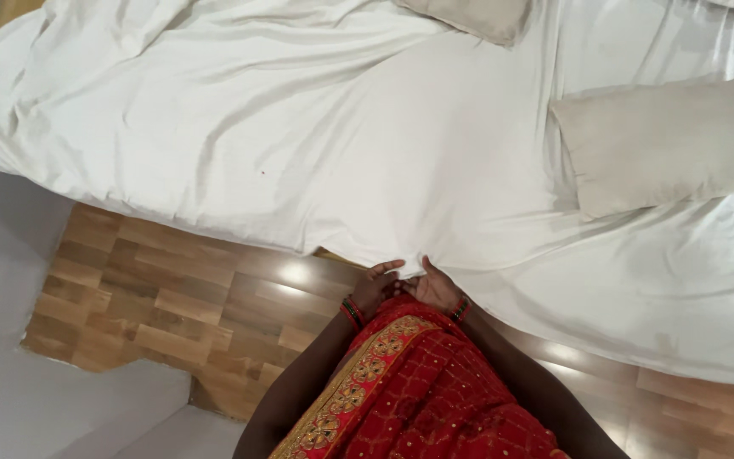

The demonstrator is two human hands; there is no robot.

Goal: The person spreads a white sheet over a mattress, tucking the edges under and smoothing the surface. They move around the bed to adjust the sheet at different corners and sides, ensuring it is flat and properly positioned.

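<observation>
A large white bed sheet (316,144) covers the bed and hangs over its near edge. My left hand (375,285) and my right hand (435,285) meet at that edge, close together, with the fingers curled on the hem of the sheet. Both wrists carry red and dark bangles. A red and gold embroidered garment (418,391) hangs below my arms and hides part of them.
A beige pillow (664,140) lies on the sheet at the right. Another beige pillow (477,15) sits at the top edge. Wooden plank floor (172,297) runs along the near side of the bed. A pale wall (2,246) stands at the left.
</observation>
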